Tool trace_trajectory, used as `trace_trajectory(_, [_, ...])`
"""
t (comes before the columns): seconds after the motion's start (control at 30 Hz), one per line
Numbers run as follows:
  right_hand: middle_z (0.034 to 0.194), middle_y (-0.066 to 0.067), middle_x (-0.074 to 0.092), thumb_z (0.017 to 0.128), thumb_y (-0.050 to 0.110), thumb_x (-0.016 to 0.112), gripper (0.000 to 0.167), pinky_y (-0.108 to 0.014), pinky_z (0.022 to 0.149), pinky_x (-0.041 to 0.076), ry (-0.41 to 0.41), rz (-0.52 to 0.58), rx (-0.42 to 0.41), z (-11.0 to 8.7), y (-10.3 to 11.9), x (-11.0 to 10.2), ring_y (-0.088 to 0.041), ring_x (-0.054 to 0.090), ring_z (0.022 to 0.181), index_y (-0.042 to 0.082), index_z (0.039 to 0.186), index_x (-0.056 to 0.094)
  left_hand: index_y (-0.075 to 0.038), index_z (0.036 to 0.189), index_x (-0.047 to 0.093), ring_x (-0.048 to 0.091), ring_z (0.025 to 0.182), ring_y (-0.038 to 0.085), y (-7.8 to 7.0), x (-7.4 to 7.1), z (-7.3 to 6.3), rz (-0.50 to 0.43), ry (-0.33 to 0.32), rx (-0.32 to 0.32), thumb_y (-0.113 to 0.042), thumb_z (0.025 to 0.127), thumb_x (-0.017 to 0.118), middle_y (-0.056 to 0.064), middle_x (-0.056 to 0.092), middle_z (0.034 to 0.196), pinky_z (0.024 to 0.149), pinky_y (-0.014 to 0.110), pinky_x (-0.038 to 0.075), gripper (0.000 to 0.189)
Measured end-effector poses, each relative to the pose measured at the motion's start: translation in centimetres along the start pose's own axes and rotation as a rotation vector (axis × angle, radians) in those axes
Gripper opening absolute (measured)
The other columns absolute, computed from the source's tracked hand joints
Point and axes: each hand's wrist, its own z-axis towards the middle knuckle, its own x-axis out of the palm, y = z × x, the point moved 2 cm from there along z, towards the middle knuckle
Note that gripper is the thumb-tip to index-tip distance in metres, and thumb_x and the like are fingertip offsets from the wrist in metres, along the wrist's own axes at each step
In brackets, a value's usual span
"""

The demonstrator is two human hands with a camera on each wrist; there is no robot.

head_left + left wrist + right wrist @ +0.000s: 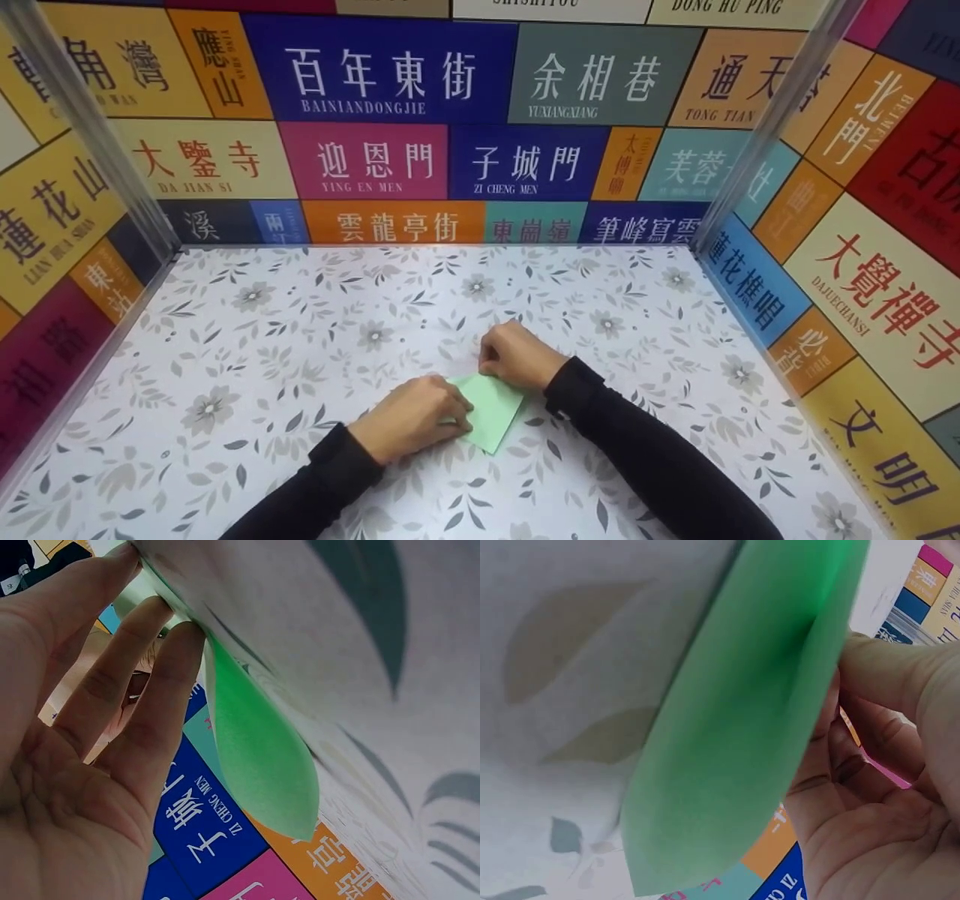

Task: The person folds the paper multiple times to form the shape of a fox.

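A light green sheet of paper (495, 414) lies on the flower-patterned tabletop, turned with a corner toward me. It is folded over: in the left wrist view the paper (262, 761) bulges in a loose loop, and in the right wrist view two layers of the paper (705, 780) stand apart. My left hand (411, 418) rests its fingertips on the sheet's left side, pressing it against the table. At the far corner, my right hand (523, 356) pinches the paper between thumb and curled fingers. The hands partly hide its left and far edges.
The white tabletop (300, 360) carries grey leaves and flowers. Upright panels with colourful Chinese place-name signs (382, 71) enclose it at the back, left and right. Clear corner strips (757, 142) join the panels.
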Motion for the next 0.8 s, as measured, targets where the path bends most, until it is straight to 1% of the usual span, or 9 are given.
trace_trajectory(0.1, [0.084, -0.004, 0.083, 0.092, -0.003, 0.086, 0.01, -0.028, 0.073, 0.059, -0.016, -0.015, -0.011, -0.2, -0.1, -0.3, -0.009, 0.066, 0.075, 0.006, 0.089, 0.086, -0.017, 0.103, 0.093, 0.085, 0.111, 0.022, 0.1, 0.0, 0.0, 0.013, -0.004, -0.002, -0.014, 0.097, 0.093, 0.004, 0.09, 0.12, 0.106, 0.04, 0.068, 0.006])
trace_trajectory(0.2, [0.082, -0.003, 0.083, 0.089, -0.004, 0.087, 0.012, -0.029, 0.073, 0.059, -0.032, -0.027, 0.004, -0.5, -0.4, -0.6, -0.009, 0.066, 0.074, 0.007, 0.086, 0.086, -0.017, 0.103, 0.093, 0.085, 0.111, 0.022, 0.1, 0.1, 0.0, 0.016, -0.003, -0.007, -0.015, 0.097, 0.094, 0.003, 0.09, 0.121, 0.106, 0.04, 0.068, 0.006])
trace_trajectory(0.37, [0.084, -0.002, 0.084, 0.091, -0.002, 0.089, 0.011, -0.028, 0.075, 0.061, -0.033, -0.026, 0.045, -0.7, -1.0, -0.6, -0.007, 0.067, 0.075, 0.008, 0.089, 0.087, -0.018, 0.103, 0.093, 0.085, 0.111, 0.021, 0.1, 0.0, 0.2, 0.02, 0.005, 0.002, -0.016, 0.097, 0.094, 0.003, 0.09, 0.12, 0.107, 0.041, 0.068, 0.007])
trace_trajectory(0.6, [0.083, -0.004, 0.083, 0.091, -0.003, 0.089, 0.011, -0.029, 0.075, 0.061, -0.033, -0.033, 0.034, -0.9, -1.3, -1.1, -0.009, 0.067, 0.075, 0.007, 0.088, 0.086, -0.018, 0.103, 0.093, 0.084, 0.111, 0.021, 0.1, -0.2, 0.2, 0.024, 0.009, 0.003, -0.015, 0.097, 0.093, 0.003, 0.09, 0.119, 0.107, 0.041, 0.067, 0.007])
trace_trajectory(0.8, [0.082, -0.006, 0.082, 0.089, -0.005, 0.091, 0.012, -0.03, 0.073, 0.06, -0.038, -0.046, 0.052, -1.6, -1.6, -1.8, -0.011, 0.066, 0.075, 0.005, 0.085, 0.086, -0.019, 0.101, 0.093, 0.085, 0.11, 0.021, 0.0, -0.1, 0.0, 0.012, 0.005, -0.011, -0.014, 0.096, 0.094, 0.002, 0.091, 0.119, 0.106, 0.041, 0.068, 0.007])
